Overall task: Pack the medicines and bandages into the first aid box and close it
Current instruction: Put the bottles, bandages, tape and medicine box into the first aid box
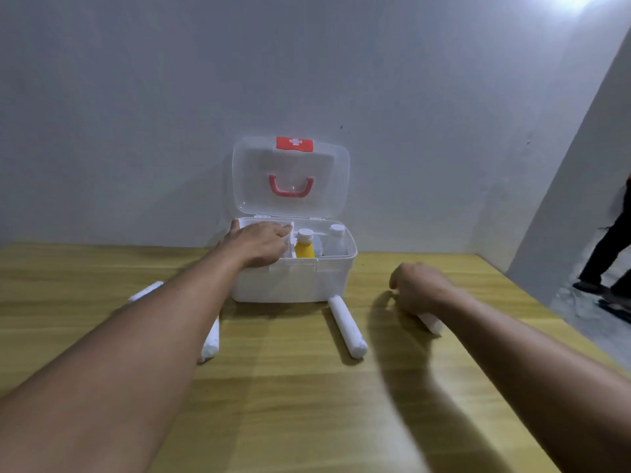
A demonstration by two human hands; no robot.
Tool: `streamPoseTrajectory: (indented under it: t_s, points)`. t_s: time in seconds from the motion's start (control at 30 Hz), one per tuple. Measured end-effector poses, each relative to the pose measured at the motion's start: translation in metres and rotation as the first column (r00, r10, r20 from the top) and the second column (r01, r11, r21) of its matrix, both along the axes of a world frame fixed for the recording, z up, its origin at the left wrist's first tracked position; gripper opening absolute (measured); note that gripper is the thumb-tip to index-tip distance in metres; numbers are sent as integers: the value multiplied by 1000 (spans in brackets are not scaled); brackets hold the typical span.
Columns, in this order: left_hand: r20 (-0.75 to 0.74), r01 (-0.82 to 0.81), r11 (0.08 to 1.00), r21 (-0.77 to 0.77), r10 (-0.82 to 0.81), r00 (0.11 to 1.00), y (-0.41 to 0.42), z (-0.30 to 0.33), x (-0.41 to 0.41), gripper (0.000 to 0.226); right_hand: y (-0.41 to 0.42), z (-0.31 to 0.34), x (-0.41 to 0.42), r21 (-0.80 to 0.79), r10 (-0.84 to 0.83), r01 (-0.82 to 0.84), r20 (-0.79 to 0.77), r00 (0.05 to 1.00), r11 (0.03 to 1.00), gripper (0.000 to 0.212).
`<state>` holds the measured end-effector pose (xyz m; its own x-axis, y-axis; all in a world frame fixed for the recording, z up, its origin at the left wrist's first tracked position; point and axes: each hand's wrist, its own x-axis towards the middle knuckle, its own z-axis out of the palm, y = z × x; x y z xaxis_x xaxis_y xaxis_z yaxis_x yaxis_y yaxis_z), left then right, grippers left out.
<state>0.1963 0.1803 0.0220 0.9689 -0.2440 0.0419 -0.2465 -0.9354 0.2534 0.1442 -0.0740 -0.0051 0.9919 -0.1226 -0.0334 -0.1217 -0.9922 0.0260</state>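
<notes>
Packing bandage rolls into the open first aid box (293, 279) on the wooden table (307, 404).

Our left hand (256, 244) reaches palm-down into the box's left tray; whether it holds anything, we can't tell. Our right hand (421, 288) curls over a bandage roll (431, 323) at 3 o'clock of the box. Lift it clear and lay it flat beside the yellow bottle (304, 246). Another roll (347, 326) waits at 5 o'clock.

- My left hand (257, 244): fingertips sunk in the first aid box (293, 278), contents unseen.
- My right hand (421, 288): covers one bandage roll (431, 323); grip unclear.
- My left arm hides part of two rolls.
</notes>
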Motion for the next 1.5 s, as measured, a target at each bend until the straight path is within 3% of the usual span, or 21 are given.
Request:
streamPoseTrajectory:
  t_s: [0.2, 0.27, 0.37, 0.43, 0.53, 0.6, 0.7, 0.8, 0.9, 1.0, 1.17, 1.4, 1.5]
  points:
    - [-2, -7, 1000, 0, 7, 1000, 0, -1, 2, 67, 47, 11, -11, 308, 104, -91, -25, 994, 947, 31]
    - [1, -6, 1000, -7, 6, 1000, 1, -1, 1, 67, 61, 10, -17, 291, 122, -107, -34, 992, 951, 23]
    - [-3, -10, 1000, -13, 10, 1000, 0, 0, 0, 67, 77, 3, -25, 149, 110, -105, -28, 994, 983, 36]
    - [-6, -8, 1000, -9, 8, 1000, -1, 0, 0, 66, 84, -1, -28, 59, 90, -90, 5, 996, 994, 31]
    - [-9, -11, 1000, -14, 11, 1000, 0, 0, -1, 66, 88, 5, -33, 51, 101, -101, 5, 995, 994, 29]
    - [-11, -12, 1000, -10, 12, 1000, 1, 0, -1, 66, 85, 19, -37, 127, 112, -111, -4, 994, 986, 31]
    - [-7, -11, 1000, -7, 11, 1000, 1, -1, 0, 65, 75, 54, -44, 404, 110, -123, 55, 992, 907, 33]
    - [-2, -9, 1000, -1, 9, 1000, 1, -1, 0, 64, 70, 84, -40, 540, 65, -239, 320, 945, 807, 33]
    - [-6, -6, 1000, -2, 6, 1000, 1, -1, -1, 64, 73, 85, -24, 440, -51, -342, 671, 740, 830, 39]
    - [3, -12, 1000, -15, 12, 1000, -1, 1, -5, 64, 81, 70, -8, 389, -81, -409, 799, 596, 825, 42]
    - [21, -2, 1000, -18, 3, 1000, 0, 3, -9, 63, 90, 36, 3, 303, -15, -428, 830, 557, 851, 44]
    - [16, 7, 1000, 1, -7, 1000, 1, 0, -3, 64, 92, 27, 7, 230, -5, -474, 904, 428, 850, 43]
    - [15, 0, 1000, -10, 1, 1000, 1, 0, -1, 64, 94, 18, 9, 210, 31, -459, 886, 463, 863, 45]
